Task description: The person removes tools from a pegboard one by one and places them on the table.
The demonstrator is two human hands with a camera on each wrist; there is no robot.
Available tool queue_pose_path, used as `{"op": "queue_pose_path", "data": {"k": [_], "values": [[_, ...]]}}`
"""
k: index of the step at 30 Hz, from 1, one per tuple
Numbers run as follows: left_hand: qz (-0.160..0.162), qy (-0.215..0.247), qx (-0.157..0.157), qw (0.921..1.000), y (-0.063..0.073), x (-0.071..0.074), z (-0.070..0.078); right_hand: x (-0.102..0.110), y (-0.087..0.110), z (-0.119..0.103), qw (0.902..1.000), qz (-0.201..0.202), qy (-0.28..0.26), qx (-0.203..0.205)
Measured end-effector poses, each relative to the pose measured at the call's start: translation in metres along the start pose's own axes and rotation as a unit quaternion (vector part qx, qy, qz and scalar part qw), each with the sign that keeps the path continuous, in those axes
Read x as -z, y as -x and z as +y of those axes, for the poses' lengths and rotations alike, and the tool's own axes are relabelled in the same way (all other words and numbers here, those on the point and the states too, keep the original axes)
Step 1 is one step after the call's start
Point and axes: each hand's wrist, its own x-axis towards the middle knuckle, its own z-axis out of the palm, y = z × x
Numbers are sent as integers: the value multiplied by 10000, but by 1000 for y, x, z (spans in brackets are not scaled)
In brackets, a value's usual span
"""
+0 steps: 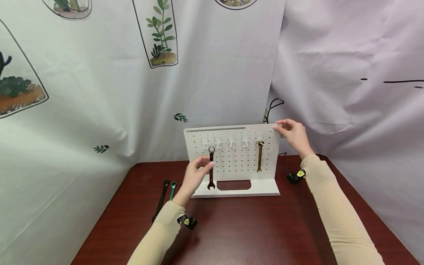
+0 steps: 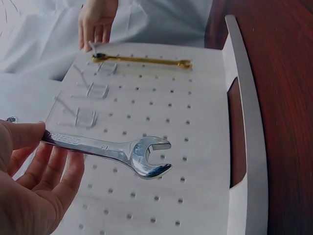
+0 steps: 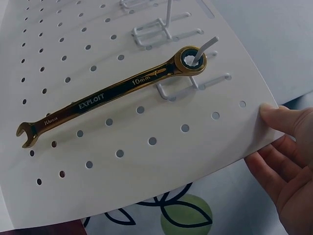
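Note:
My left hand [image 1: 195, 173] pinches a silver combination wrench [image 2: 105, 151] by its shank, thumb on one side and fingers on the other. In the head view the wrench hangs upright, ring end up and open end down, in front of the left part of a white pegboard [image 1: 228, 162]. At the board's top right corner my right hand [image 1: 293, 135] grips the edge, thumb on the front face and fingers behind. A gold 10mm ratchet wrench [image 3: 112, 93] hangs by its ring on the rightmost hook.
Several white wire hooks [image 1: 232, 141] line the board's upper part. On the dark red table [image 1: 245, 232], a black wrench [image 1: 161, 200] and a green wrench [image 1: 173, 189] lie left of the board, partly behind the left forearm. A pale printed curtain [image 1: 212, 84] stands close behind.

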Motion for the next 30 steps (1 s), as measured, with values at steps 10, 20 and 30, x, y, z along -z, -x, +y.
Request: {"op": "queue_pose_path", "data": {"k": [10,20,30], "values": [[365,-32,174,9992,-1,35,-19,-1,0,0,10000,20,62,37],[836,174,177,9962,-2,70,-39,1,0,0,10000,2,72,60],[1076,207,295,9935,3,107,-33,1,0,0,10000,-30,75,40]]}}
